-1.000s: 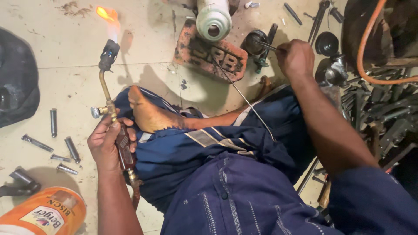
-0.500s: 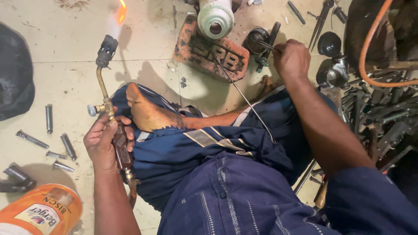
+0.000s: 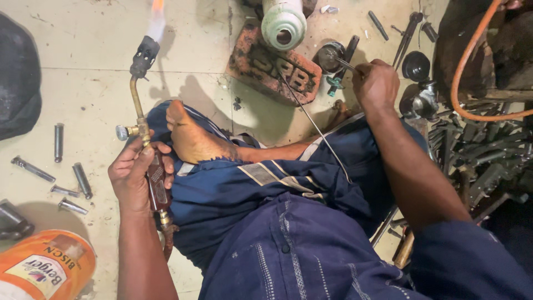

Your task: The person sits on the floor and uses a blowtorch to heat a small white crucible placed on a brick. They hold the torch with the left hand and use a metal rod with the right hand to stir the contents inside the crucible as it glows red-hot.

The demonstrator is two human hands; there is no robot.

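Your left hand [image 3: 133,175] grips the lit torch [image 3: 145,119] closed, flame aimed away; your right hand [image 3: 376,83] pinches the thin rod [image 3: 313,123] at the round metal fitting [image 3: 331,57].

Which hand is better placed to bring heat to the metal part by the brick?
Probably the left hand: it grips the lit torch. The right hand is occupied holding a thin rod at the metal part beside the brick.
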